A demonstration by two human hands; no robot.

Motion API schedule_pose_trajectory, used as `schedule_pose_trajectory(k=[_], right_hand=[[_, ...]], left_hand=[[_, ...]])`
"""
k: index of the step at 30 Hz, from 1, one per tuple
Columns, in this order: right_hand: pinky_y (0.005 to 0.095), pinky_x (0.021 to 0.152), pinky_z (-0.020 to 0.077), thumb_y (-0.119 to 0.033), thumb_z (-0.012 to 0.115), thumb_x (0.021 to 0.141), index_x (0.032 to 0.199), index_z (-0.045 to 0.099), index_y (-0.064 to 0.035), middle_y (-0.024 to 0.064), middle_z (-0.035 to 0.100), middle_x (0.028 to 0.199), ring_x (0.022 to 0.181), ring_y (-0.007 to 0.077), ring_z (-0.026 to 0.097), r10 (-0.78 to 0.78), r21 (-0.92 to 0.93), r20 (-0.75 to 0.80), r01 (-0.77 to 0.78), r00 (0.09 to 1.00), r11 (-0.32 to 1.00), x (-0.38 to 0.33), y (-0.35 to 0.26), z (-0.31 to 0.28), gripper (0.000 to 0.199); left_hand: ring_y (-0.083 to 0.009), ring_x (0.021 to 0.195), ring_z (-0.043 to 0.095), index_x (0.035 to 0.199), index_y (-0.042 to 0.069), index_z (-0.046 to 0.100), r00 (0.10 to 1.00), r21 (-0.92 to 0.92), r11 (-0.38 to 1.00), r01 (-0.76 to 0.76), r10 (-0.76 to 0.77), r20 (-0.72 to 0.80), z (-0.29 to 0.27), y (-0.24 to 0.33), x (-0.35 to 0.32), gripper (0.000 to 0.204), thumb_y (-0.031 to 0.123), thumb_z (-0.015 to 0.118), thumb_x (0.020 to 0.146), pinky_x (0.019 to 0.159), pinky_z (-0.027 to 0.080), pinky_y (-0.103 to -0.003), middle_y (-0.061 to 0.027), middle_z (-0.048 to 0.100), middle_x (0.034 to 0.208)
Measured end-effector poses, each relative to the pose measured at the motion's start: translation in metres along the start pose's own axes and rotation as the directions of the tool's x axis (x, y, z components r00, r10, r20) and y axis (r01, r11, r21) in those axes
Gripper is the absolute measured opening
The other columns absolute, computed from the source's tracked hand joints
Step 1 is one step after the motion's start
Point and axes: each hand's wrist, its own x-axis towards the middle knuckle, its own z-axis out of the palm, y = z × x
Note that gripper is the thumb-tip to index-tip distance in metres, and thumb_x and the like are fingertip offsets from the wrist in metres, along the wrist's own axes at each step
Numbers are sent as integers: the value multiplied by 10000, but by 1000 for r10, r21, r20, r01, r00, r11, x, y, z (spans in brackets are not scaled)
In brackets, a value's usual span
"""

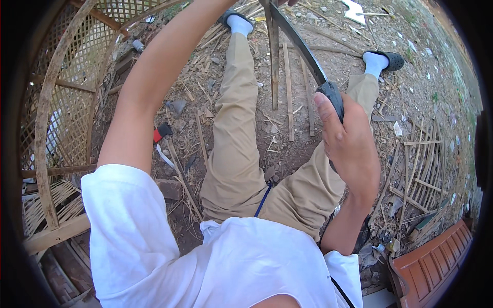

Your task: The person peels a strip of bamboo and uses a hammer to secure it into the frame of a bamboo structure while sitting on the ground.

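Note:
My right hand [354,146] is closed round the dark handle [333,97] of a long knife [303,49]. Its blade slants up and left to the top edge, where it meets a narrow wooden strip [275,66]. The strip points down between my legs, and its upper part looks split in two. My left arm [149,77] reaches up past the top edge. Most of my left hand [291,2] is cut off there; only a bit of its fingers shows beside the blade, seemingly gripping the strip's upper end.
A curved wooden lattice frame [49,118] stands at the left. Loose slats [288,97] lie on the dirt between my feet. A slatted wooden panel [422,169] and an orange-brown plastic piece [434,262] are at the right. A red and black object [162,132] lies left of my leg.

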Motion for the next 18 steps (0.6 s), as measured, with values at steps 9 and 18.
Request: schedule_pose_trajectory(k=[9,18], right_hand=[[552,717,469,-380,595,1056,953,622,97,316,644,768,778,527,628,54,-52,32,-52,998,997,6,46,35,488],[536,729,475,-365,617,1047,979,623,88,297,661,782,786,494,649,103,-16,76,-102,992,995,5,56,38,458]], left_hand=[[-172,628,636,948,14,625,990,-134,981,142,-138,37,89,-21,-13,352,289,405,944,612,492,-341,-68,625,643],[-293,716,674,892,39,675,994,-68,992,109,-107,25,96,-25,-13,349,290,438,947,670,521,-414,-100,666,687]])
